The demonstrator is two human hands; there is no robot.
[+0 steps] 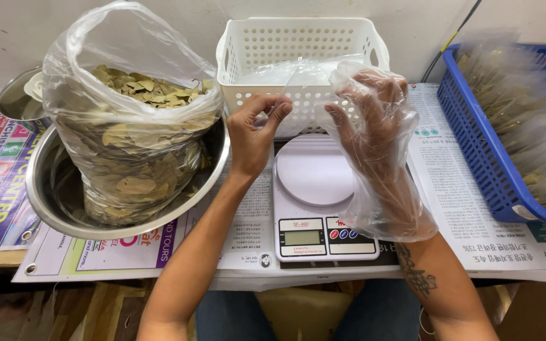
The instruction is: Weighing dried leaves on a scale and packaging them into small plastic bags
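Fingers (272, 108) of the left hand (252, 136) are pinching the edge of a clear plastic pouch (298, 72), while the right hand (368, 120), which is wearing a loose clear plastic glove (383, 189), is spreading its fingers half-curled beside the pouch; whether they are touching it cannot be told. The pouch is hanging in front of the white perforated basket (301, 44), above the scale.

Newspaper sheets (456, 215) are covering the table. On them, at the left, a steel bowl (52, 202) is holding a big clear bag of dried bay leaves (131, 158), its mouth standing open. At the far right a blue basket (475, 151) is holding filled clear packets (526, 120). The white basket is sitting at the back, between the hands. Just below the hands, a white digital kitchen scale (314, 189) is lying with its round platform bare. A steel lid (14, 98) is peeking out behind the bag.
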